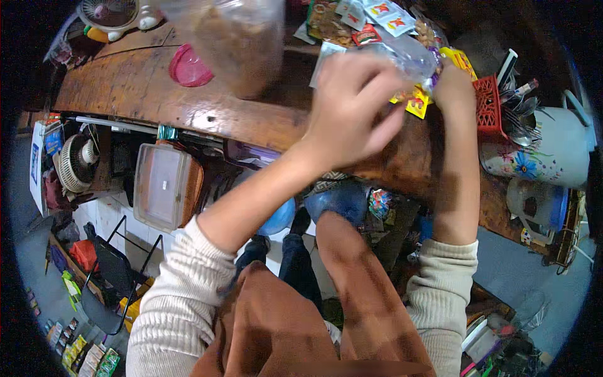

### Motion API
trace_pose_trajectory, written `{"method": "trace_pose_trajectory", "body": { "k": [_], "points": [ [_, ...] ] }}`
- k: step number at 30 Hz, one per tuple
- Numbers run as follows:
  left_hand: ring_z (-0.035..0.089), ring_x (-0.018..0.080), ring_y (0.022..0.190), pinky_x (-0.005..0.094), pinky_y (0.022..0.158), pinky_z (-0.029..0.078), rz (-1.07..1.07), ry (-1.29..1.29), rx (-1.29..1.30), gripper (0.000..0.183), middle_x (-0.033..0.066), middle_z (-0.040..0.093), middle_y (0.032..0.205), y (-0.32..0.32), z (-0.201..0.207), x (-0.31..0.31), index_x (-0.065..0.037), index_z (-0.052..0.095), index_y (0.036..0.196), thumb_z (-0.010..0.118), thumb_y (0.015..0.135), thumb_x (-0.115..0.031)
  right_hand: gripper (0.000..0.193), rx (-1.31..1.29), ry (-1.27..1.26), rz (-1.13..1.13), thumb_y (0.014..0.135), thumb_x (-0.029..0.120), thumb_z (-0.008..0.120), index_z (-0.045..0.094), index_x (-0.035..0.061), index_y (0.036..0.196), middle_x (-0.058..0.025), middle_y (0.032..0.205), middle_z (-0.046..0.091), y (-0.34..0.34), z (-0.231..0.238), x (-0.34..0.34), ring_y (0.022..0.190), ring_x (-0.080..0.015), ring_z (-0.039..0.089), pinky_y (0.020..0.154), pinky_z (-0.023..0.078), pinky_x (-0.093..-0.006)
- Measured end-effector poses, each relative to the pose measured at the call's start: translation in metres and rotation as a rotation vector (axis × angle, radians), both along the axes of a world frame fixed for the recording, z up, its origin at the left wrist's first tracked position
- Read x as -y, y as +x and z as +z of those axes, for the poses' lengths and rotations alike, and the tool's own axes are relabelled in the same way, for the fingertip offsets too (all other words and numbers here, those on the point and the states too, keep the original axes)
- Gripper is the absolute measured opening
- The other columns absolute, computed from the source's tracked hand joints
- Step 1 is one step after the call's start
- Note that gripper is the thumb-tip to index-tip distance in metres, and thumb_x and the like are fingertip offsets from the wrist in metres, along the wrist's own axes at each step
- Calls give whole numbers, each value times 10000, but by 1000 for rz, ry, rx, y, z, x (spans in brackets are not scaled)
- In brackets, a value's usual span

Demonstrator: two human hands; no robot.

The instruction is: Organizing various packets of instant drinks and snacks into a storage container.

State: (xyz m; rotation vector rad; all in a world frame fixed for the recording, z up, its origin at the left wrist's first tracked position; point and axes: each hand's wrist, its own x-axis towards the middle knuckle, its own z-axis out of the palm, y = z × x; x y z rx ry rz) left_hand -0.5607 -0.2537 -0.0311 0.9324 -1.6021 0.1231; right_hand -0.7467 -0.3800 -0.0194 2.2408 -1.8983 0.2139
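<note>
Sachets (397, 24), white with red marks, sit heaped with other small packets on the wooden table (151, 100), out past both hands, with a clear plastic bag (411, 60) lying over part of the heap. So yeah, the fiddly bit is handling thin slippery stuff one piece at a time.

Hands are apart from each other. Left hand (358, 107) is up over the near side of the heap, fingers curled and thumb sticking out, but it's blurry, so I can't tell if it's gripping anything. Right hand (456, 91) is at the heap's right side, by the yellow sachet (417, 103); its fingertips are too hidden to say if they're closed on something.

My take: pinch a packet by its crimped edge, steady the heap with the other hand, and lift instead of dragging, cause loose plastic probably snags and brings neighbors along. Watch that right wrist too, the red basket (488, 103) is just beside it with cutlery (524, 122) poking out past it. And go easy swinging left, that big bag of tan stuff (235, 50) looks easy to bump.
</note>
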Motion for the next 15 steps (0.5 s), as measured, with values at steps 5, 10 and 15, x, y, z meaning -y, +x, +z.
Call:
{"method": "trace_pose_trajectory", "body": {
  "k": [5,10,15],
  "points": [
    [499,295,1043,442,872,377,195,629,293,533,172,489,1145,-46,26,117,-55,441,1167,663,713,-221,210,-89,-61,50,806,109,469,575,38,974,-196,920,592,11,-2,1,832,-395,596,705,497,-443],
    [537,287,937,469,799,376,517,484,442,310,101,588,943,-56,-3,178,-83,571,977,602,719,-253,222,212,-236,24,759,107,526,587,18,953,-243,896,578,22,25,20,834,-399,583,713,489,-455],
    [553,305,858,448,745,409,444,388,163,287,116,589,850,-56,16,153,-60,568,916,621,697,-239,287,308,-110,-30,770,159,505,626,-6,972,-281,995,574,13,-11,112,903,-426,577,809,460,-466]
  ]
}}
